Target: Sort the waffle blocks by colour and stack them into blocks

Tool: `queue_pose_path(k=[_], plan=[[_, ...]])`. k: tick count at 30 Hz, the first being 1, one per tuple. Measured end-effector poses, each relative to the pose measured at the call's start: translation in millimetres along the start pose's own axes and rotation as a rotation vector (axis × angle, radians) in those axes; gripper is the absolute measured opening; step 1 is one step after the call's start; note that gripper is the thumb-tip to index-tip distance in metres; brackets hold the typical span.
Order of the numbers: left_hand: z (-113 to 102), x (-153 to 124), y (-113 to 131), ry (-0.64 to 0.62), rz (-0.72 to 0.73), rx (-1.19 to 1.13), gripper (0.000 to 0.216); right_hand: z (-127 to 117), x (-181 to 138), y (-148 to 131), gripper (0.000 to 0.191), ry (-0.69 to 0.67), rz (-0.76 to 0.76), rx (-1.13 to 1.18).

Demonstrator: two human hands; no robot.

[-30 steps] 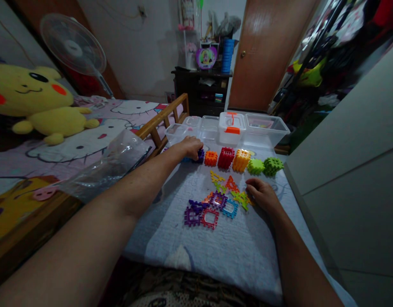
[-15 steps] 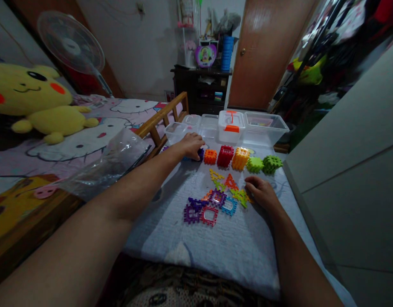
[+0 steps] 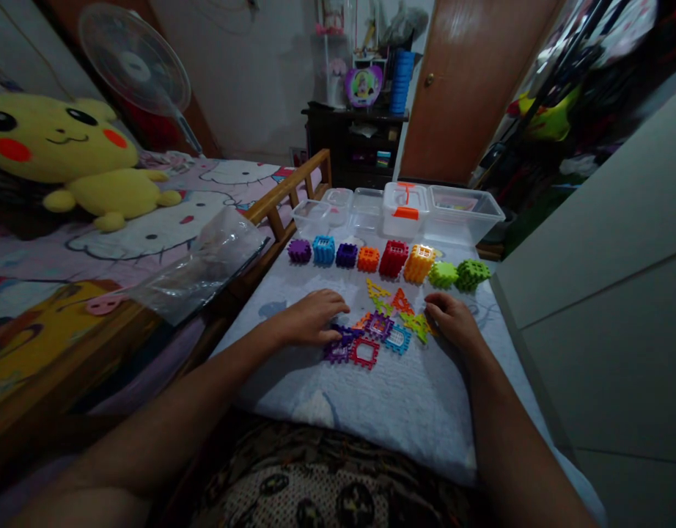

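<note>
A row of several plastic block cubes runs across the white cloth: purple [image 3: 299, 251], blue [image 3: 323, 249], dark purple [image 3: 347, 255], orange [image 3: 367, 258], red [image 3: 394, 258], yellow-orange [image 3: 419, 262] and two green [image 3: 457, 274]. Loose flat pieces [image 3: 382, 328] in mixed colours lie in front of them. My left hand [image 3: 311, 318] rests palm down at the left of the loose pieces, fingers curled onto the purple ones [image 3: 341, 343]. My right hand [image 3: 452, 320] lies at their right edge, fingers bent and touching a green piece [image 3: 416, 324].
Clear plastic boxes [image 3: 465, 214] and a white box with an orange latch [image 3: 405, 213] stand behind the row. A wooden bed rail [image 3: 283, 196], a plastic bag [image 3: 206, 264], a yellow plush toy [image 3: 68, 150] and a fan [image 3: 134, 59] are on the left. A grey cabinet [image 3: 602, 264] is on the right.
My left hand has let go of the dark purple cube in the row and drawn back to the loose purple pieces. The right hand has stayed put.
</note>
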State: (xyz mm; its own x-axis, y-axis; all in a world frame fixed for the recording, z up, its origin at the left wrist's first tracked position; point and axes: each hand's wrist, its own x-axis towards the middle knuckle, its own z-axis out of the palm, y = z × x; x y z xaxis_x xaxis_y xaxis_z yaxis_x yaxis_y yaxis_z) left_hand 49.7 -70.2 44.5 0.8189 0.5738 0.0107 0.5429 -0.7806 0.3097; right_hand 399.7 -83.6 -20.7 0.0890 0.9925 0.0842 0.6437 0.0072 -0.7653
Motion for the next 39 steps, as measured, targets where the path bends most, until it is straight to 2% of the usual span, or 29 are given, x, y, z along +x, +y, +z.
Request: queue_pose_path(k=[4,11,14,18,24,28,32,35,39], plan=[[15.1,-14.0,3.8,-0.006,-0.012,-0.118,0.046,-0.4,0.2,-1.5,0.028,0.011,-0.008,-0.011],[25.3,-9.2,2.6,-0.006,-0.018,-0.157,0.024,-1.1,0.2,-2.5,0.029,0.006,0.001,-0.020],[26.8,-6.1,-1.6,-0.006,-0.032,-0.174,0.021,-1.0,0.7,-2.1,0.029,-0.001,0.007,-0.017],[25.0,-4.4,-3.9,-0.019,-0.105,-0.207,0.028,-0.2,1.0,-1.5,0.031,-0.003,0.009,-0.007],[19.8,-13.1,-11.6,-0.024,-0.185,-0.252,0.032,0.5,0.6,-1.7,0.030,-0.004,0.014,0.007],[15.4,-21.8,-17.2,0.010,-0.208,-0.254,0.028,-0.6,0.0,-3.6,0.029,-0.001,0.005,0.002],[15.4,-24.6,-21.7,0.125,-0.279,-0.237,0.022,-1.5,-0.1,-4.5,0.028,0.008,0.004,-0.009],[22.4,-24.4,-26.5,0.200,-0.360,-0.157,0.021,-1.5,-0.3,-4.3,0.029,-0.002,0.010,-0.018],[32.2,-26.6,-31.9,0.208,-0.447,0.017,0.022,-0.7,-1.3,-4.1,0.032,-0.020,0.032,0.010]])
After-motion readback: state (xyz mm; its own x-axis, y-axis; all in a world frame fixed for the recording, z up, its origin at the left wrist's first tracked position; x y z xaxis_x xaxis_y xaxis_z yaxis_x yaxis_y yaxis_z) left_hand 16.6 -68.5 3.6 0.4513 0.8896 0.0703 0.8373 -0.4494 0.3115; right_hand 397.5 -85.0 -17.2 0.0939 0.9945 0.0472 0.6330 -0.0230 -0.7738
